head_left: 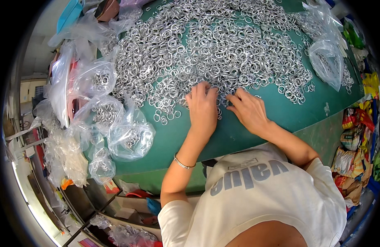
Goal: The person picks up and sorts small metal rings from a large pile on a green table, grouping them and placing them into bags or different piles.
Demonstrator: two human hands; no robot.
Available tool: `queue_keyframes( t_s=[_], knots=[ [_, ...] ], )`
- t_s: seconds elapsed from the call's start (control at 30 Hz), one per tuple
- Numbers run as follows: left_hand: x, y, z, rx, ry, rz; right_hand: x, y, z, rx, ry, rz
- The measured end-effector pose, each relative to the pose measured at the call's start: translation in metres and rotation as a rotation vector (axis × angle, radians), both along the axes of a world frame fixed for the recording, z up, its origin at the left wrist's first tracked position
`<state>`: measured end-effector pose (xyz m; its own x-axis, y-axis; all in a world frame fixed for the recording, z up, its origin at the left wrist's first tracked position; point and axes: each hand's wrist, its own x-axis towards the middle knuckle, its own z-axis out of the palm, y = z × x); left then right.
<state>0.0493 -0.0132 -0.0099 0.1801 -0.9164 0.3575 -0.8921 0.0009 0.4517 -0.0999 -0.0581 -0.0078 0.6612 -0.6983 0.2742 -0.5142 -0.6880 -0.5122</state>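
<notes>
A broad heap of silver metal rings [235, 49] covers much of the green table [280, 113]. At the heap's near edge, my left hand [203, 105] is closed, its fingers curled down among the rings; what they grip is hidden. A metal bangle circles that wrist. Just to its right, my right hand [249, 110] reaches in with fingers bent and the thumb apart from the forefinger. Nothing shows held in it, and its fingertips are beside the rings. A narrow strip of rings lies between the two hands.
Clear plastic bags [131, 133] holding metal rings crowd the table's left side. Another clear bag [327, 59] with rings lies at the far right. Colourful packages [350, 140] are stacked beyond the right edge. Shelves with bags and boxes [134, 210] stand below at the left.
</notes>
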Motion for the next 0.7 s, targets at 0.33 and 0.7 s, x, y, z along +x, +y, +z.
queue_keyframes(
  t_s=[0.33,0.7],
  knots=[
    [0.021,0.015,0.019,0.129,1.654,0.116,-0.046,-0.020,0.008,0.430,-0.230,-0.178],
    [0.019,-0.025,0.007,0.240,1.052,0.015,-0.075,-0.058,0.043,0.599,-0.107,-0.098]
  ],
)
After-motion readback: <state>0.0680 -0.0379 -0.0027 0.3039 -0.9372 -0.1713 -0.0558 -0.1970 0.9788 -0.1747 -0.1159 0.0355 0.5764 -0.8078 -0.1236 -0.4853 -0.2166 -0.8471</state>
